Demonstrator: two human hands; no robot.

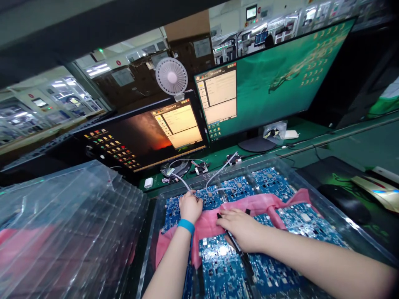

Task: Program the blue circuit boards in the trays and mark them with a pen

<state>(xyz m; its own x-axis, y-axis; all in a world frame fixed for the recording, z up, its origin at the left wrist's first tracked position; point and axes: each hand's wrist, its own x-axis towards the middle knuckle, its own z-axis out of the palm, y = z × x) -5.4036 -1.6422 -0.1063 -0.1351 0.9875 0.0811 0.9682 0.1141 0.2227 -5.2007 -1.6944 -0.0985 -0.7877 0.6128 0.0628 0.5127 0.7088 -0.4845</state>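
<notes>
A clear plastic tray (330, 199) holds several blue circuit boards (218, 261) in rows, with a strip of pink sheet (258, 203) across them. My left hand (190, 207), wearing a blue wristband, is closed at a board in the back row. Its fingers pinch the near end of a white cable (181, 180); the fingertips' contact with the board is hidden. My right hand (241, 228) rests over the pink strip, its fingers curled around a slim black object (219, 216), mostly hidden. A second white cable (220, 169) reaches the boards between the hands.
A stack of clear trays (68, 232) rises at left. Two monitors (280, 83) and a small white fan (171, 77) stand behind. Small connector modules (201, 167) lie behind the tray. A black mouse (344, 203) sits on a dark pad at right.
</notes>
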